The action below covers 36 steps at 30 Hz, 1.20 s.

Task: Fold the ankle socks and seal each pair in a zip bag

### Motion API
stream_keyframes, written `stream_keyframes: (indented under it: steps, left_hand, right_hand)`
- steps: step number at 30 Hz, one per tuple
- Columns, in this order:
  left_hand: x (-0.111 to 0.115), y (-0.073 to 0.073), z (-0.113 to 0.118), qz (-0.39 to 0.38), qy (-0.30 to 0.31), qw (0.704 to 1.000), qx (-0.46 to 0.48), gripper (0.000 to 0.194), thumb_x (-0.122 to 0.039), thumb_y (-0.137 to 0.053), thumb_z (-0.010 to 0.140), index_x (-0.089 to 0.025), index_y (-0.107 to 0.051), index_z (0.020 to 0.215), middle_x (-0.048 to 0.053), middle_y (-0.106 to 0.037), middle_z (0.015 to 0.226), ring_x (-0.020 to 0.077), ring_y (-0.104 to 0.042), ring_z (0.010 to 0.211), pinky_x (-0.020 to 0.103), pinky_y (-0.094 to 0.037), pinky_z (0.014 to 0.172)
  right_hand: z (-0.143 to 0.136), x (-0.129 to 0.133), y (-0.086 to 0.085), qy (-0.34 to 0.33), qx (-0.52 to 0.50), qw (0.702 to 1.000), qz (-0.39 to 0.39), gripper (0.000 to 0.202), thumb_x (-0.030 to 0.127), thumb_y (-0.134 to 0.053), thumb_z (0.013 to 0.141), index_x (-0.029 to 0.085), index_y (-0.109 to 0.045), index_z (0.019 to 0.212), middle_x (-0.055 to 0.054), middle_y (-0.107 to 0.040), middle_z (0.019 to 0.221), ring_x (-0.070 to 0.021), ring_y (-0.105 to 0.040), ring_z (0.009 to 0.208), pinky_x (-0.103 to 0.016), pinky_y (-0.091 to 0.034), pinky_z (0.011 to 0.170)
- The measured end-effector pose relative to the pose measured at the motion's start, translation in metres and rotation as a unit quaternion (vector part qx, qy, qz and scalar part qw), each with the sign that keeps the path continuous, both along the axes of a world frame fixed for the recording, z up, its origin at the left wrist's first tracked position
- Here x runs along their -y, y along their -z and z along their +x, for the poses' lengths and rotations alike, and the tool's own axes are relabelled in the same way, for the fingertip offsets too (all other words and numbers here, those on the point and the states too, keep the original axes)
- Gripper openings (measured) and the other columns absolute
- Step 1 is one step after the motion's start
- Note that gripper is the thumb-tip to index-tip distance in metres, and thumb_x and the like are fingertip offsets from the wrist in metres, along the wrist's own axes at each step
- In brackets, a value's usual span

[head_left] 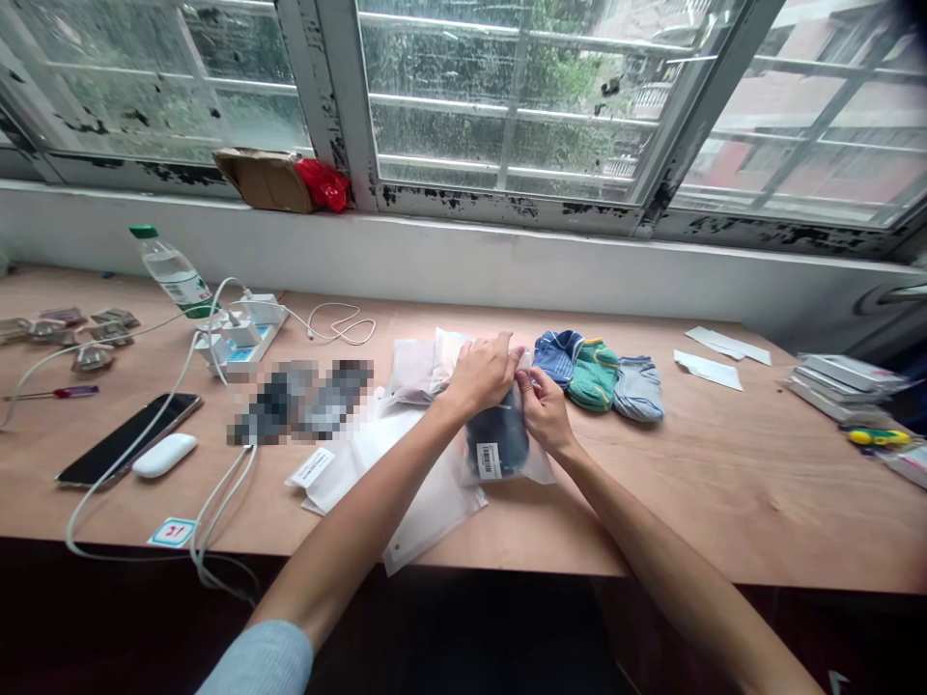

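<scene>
A frosted plastic bag (540, 466) with a dark folded item, probably socks, and a white barcode label (489, 461) lies in front of me. At its top edge, my left hand (482, 375) has its fingers bent over the plastic, gripping it. My right hand (547, 410) pinches the same edge just to the right, its thumb and fingers close to the left fingertips. Right behind it sit folded socks: a blue pair (557, 355), a green pair (594, 375) and a light grey-blue pair (638, 388). Flat frosted bags (427, 507) spread under my left forearm.
Filled bags (412, 370) lie behind my left hand. To the left are a phone (130, 439), a white mouse-shaped case (165, 455), a power strip (250, 347) with cables and a bottle (174, 275). Paper strips (710, 370) and stacked boxes (844, 381) are at right.
</scene>
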<state>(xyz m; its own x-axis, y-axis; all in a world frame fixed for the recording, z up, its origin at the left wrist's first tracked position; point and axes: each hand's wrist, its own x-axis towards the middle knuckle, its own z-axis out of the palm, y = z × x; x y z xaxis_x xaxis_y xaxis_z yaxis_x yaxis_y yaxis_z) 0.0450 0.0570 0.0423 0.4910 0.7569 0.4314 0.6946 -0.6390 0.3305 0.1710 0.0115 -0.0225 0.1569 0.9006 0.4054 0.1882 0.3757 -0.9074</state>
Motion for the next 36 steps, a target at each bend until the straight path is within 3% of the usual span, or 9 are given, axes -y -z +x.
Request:
stream_keyframes:
  steps: [4,6,12,19,26,36]
  left_hand:
    - [-0.020,-0.007,0.000,-0.065,0.103,0.993,-0.004,0.037,-0.038,-0.025,0.100,-0.019,-0.057,0.104,0.009,-0.069,0.093,0.0213,-0.064,0.083,0.030,-0.046,0.074]
    - [-0.022,-0.005,0.000,-0.066,0.113,0.991,0.005,0.033,-0.037,-0.028,0.100,-0.021,-0.056,0.105,0.007,-0.069,0.092,0.0207,-0.064,0.081,0.028,-0.045,0.070]
    - [-0.010,0.003,0.008,-0.020,0.088,0.995,-0.036,0.029,-0.037,-0.027,0.100,-0.023,-0.051,0.107,0.007,-0.069,0.092,0.0220,-0.064,0.081,0.029,-0.043,0.066]
    - [-0.009,0.008,0.017,0.016,0.083,0.995,-0.054,0.025,-0.033,-0.027,0.100,-0.021,-0.047,0.107,0.008,-0.068,0.090,0.0224,-0.064,0.075,0.029,-0.038,0.061]
    - [-0.016,-0.001,0.010,-0.004,0.014,0.999,-0.042,0.031,-0.036,-0.021,0.101,-0.023,-0.048,0.110,0.008,-0.069,0.095,0.0228,-0.065,0.081,0.029,-0.039,0.067]
    - [-0.031,-0.016,-0.003,-0.021,-0.048,0.998,-0.019,0.035,-0.041,-0.018,0.101,-0.025,-0.047,0.113,0.008,-0.070,0.097,0.0249,-0.066,0.088,0.030,-0.040,0.071]
  right_hand:
    - [0.002,-0.001,0.003,0.016,0.029,0.999,0.013,0.034,0.052,-0.044,0.093,0.022,-0.048,0.077,0.004,-0.043,0.065,-0.0116,-0.037,0.056,-0.025,-0.033,0.052]
    - [0.003,-0.003,0.003,0.045,0.048,0.998,0.023,0.035,0.050,-0.042,0.094,0.022,-0.046,0.075,0.003,-0.044,0.067,-0.0126,-0.040,0.059,-0.026,-0.035,0.056]
    - [0.006,-0.011,-0.008,0.095,0.054,0.993,0.035,0.032,0.049,-0.036,0.096,0.021,-0.050,0.091,-0.001,-0.054,0.081,-0.0168,-0.051,0.076,-0.030,-0.042,0.075]
    - [0.016,-0.014,-0.018,0.097,0.076,0.992,0.017,0.029,0.047,-0.038,0.094,0.022,-0.048,0.084,0.000,-0.050,0.074,-0.0163,-0.048,0.068,-0.030,-0.041,0.068]
    - [0.015,-0.006,-0.013,0.058,0.103,0.992,-0.033,0.025,0.043,-0.038,0.095,0.022,-0.047,0.083,0.003,-0.045,0.070,-0.0146,-0.043,0.062,-0.028,-0.037,0.062]
    - [0.013,0.008,-0.004,0.032,0.134,0.990,-0.037,0.028,0.045,-0.038,0.095,0.024,-0.044,0.078,0.004,-0.043,0.063,-0.0141,-0.044,0.058,-0.027,-0.038,0.057]
